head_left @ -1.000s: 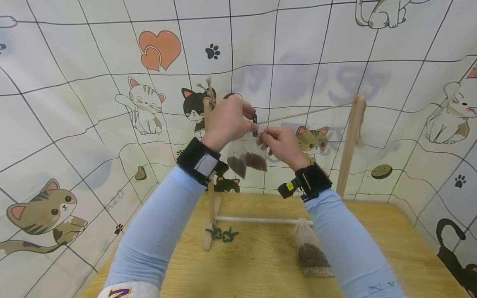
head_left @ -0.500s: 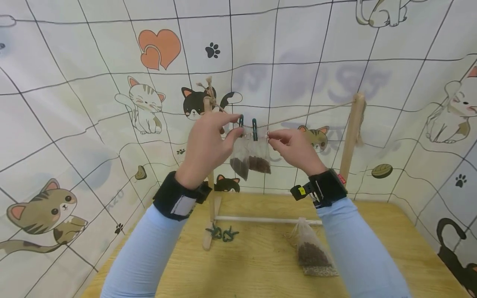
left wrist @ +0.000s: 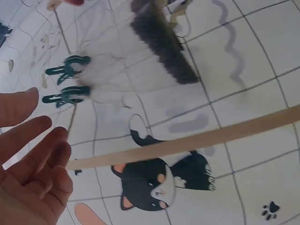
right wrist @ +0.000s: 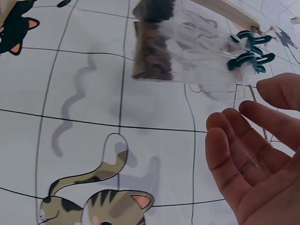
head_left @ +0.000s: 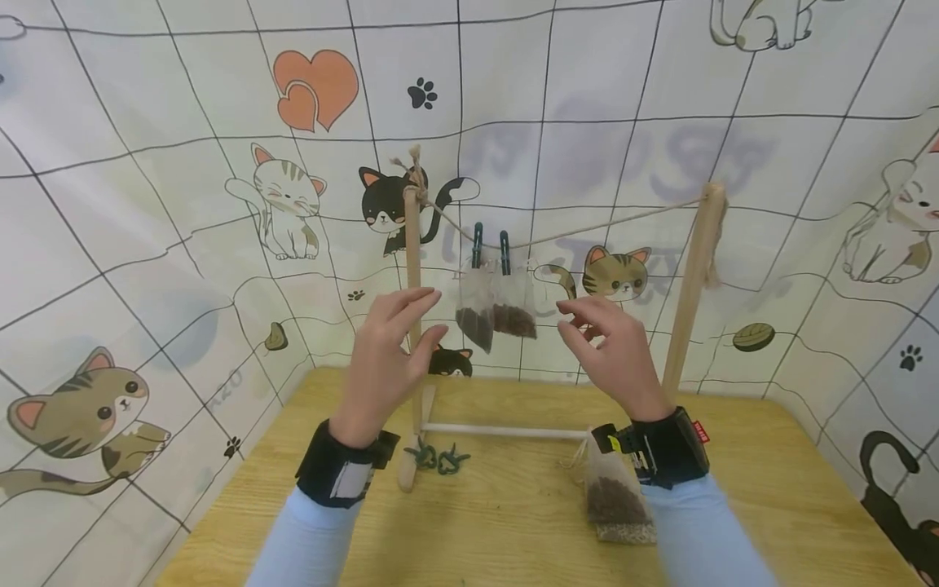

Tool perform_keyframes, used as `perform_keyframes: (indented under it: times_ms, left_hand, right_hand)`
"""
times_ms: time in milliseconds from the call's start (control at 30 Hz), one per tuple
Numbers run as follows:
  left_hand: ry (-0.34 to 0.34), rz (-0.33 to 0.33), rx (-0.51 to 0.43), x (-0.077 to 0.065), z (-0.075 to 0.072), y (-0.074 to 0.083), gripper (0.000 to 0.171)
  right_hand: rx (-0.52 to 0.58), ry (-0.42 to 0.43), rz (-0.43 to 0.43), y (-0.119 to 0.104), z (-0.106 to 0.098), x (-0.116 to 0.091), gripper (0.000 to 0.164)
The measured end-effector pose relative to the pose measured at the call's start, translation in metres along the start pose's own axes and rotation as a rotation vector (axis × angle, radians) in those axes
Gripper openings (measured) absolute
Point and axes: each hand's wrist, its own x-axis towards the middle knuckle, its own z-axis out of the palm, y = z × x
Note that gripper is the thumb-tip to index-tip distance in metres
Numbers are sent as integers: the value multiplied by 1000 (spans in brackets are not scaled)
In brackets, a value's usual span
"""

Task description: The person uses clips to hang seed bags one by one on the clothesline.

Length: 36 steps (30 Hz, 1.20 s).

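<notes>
Two see-through drawstring bags hang side by side from a slack string (head_left: 609,222), each held by a dark green clothespin. The left bag (head_left: 475,319) has dark contents; the right bag (head_left: 515,318) has reddish-brown bits. Its clothespin (head_left: 504,251) and the left clothespin (head_left: 478,244) stand close together. My left hand (head_left: 389,359) is left of the bags, near the left post, fingers relaxed and holding nothing. On the other side, my right hand (head_left: 612,346) hovers apart from the bags, its fingers loosely bent. Both wrist views show bare palms.
Wooden posts, left (head_left: 413,269) and right (head_left: 693,293), carry the string, joined low by a white rod (head_left: 506,431). Two green clothespins (head_left: 438,458) lie by the left foot. A third filled bag (head_left: 619,501) lies on the wooden table (head_left: 513,505), near my right wrist.
Both hands have let go of the bag and clothespins, then drawn apart and lower, toward me. The two bags now hang freely on the string.
</notes>
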Motion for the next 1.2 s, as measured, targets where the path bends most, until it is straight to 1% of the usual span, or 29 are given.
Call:
perform_keyframes:
  times_ms: [133, 233, 300, 400, 533, 733, 900, 1033, 1200]
  left_hand:
    - [63, -14, 60, -21, 7, -5, 38]
    - [101, -31, 112, -38, 12, -8, 37]
    - [109, -43, 137, -50, 17, -11, 36]
    - [108, -71, 150, -68, 26, -15, 37]
    - [88, -109, 145, -90, 40, -16, 38]
    - [35, -134, 172, -118, 60, -17, 36]
    - [1, -165, 197, -136, 75, -21, 36]
    - [-43, -193, 226, -146, 84, -25, 34]
    - [-83, -220, 231, -151, 90, -27, 32]
  right_hand:
    - [19, 26, -27, 5, 5, -19, 30]
    - [50, 40, -7, 8, 11, -35, 31]
    - [67, 52, -3, 10, 15, -46, 32]
    - [80, 62, -2, 15, 24, -62, 34]
    - [91, 57, -2, 20, 38, -83, 35]
    - [95, 40, 20, 29, 55, -108, 35]
    - [80, 18, 82, 37, 65, -126, 32]
    - [77, -6, 136, 42, 73, -140, 30]
    - [78, -18, 165, 47, 80, -150, 31]
